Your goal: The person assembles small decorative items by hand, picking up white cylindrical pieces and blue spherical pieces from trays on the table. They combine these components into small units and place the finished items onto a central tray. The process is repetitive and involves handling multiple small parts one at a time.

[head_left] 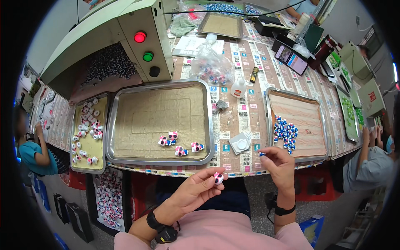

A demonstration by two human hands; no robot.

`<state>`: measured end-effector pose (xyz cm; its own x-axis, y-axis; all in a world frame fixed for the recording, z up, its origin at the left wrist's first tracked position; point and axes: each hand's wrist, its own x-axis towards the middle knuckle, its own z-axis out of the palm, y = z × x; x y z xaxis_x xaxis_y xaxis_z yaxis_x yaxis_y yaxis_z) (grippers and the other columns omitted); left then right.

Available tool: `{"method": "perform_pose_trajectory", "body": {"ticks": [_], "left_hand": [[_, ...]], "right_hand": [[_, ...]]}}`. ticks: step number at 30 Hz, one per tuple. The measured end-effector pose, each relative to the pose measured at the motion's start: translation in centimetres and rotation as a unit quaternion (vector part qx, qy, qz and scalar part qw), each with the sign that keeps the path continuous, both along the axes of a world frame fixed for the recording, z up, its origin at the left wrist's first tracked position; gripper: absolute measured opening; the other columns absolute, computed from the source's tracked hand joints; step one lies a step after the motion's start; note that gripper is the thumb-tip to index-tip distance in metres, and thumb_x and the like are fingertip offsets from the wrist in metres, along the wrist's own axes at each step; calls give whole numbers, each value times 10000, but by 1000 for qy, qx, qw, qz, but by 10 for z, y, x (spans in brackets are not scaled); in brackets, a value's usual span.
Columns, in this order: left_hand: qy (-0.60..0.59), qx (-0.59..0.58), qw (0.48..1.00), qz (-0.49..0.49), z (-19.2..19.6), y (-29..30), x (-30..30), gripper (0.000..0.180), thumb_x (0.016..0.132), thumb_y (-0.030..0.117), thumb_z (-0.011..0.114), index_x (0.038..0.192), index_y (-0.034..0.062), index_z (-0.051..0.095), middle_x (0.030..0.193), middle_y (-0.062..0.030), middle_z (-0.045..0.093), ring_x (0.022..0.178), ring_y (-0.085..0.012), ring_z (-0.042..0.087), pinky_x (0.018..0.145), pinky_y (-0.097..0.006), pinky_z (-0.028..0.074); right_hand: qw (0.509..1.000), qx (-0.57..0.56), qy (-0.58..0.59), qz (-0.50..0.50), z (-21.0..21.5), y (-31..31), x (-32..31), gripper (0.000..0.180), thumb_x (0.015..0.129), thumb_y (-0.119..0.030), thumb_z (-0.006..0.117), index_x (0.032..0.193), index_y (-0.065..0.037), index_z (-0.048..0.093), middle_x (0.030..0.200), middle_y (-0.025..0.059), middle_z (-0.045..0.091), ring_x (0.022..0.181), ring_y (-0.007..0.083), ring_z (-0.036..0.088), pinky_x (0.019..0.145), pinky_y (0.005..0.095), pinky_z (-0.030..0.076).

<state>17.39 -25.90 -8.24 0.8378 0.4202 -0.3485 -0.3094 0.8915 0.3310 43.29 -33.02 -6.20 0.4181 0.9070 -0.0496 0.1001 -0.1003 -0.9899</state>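
My left hand (196,187) pinches a small white toy head (218,178) with pink and dark markings between thumb and fingers, in front of the table edge. To its right, my right hand (278,166) is raised with a tiny blue toy piece (261,154) between thumb and forefinger. Nearest that hand is a cloth-lined tray (310,157) holding a heap of small blue, white and pink toy bodies (285,133). Several joined toy figures (181,151) lie in the large middle tray (160,160). White and pink toy heads (89,118) fill a narrower tray (85,168) at the left.
A machine (121,41) with red and green lights stands behind the trays. A glue bottle (238,88), a small white dish (240,144), a plastic bag (212,66) and a propped phone (289,58) occupy the table. People (35,154) work on both sides. A crate (110,200) of toy pieces sits below.
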Motion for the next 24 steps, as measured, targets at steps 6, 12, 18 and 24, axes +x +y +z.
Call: {"method": "perform_pose_trajectory", "body": {"ticks": [6, 12, 18, 24], "left_hand": [[9, 24, 1000, 1, 4, -3, 1, 347, 975, 90, 548, 1312, 23, 495, 1219, -127, 585, 1059, -181, 627, 911, -280, 545], [18, 38, 999, -11, 1, -4, -2, 346, 976, 96, 554, 1309, 22, 499, 1214, -111, 590, 1053, -159, 622, 912, -262, 536], [29, 45, 999, -9, 4, -3, -2, 360, 976, 94, 555, 1325, 22, 498, 1207, -96, 591, 1040, -141, 615, 912, -253, 529], [31, 37, 999, 12, 5, -5, 3, 370, 978, 86, 551, 1337, 18, 495, 1158, -57, 589, 1040, -134, 612, 928, -256, 524]], "right_hand": [[991, 23, -130, 13, -2, 24, -17, 186, 802, 47, 693, 985, 12, 700, 903, 81, 665, 785, 115, 644, 687, 223, 517], [947, 54, -317, 20, 1, 43, -24, 173, 770, 20, 716, 938, -17, 714, 871, 100, 667, 796, 196, 657, 673, 282, 507], [900, 55, -430, 48, -9, 49, -22, 156, 753, -6, 729, 908, -14, 704, 865, 132, 665, 789, 288, 642, 696, 349, 501], [931, 53, -359, 34, -2, 43, -25, 159, 748, -2, 723, 904, -27, 704, 844, 110, 656, 786, 271, 632, 690, 345, 504]]}}
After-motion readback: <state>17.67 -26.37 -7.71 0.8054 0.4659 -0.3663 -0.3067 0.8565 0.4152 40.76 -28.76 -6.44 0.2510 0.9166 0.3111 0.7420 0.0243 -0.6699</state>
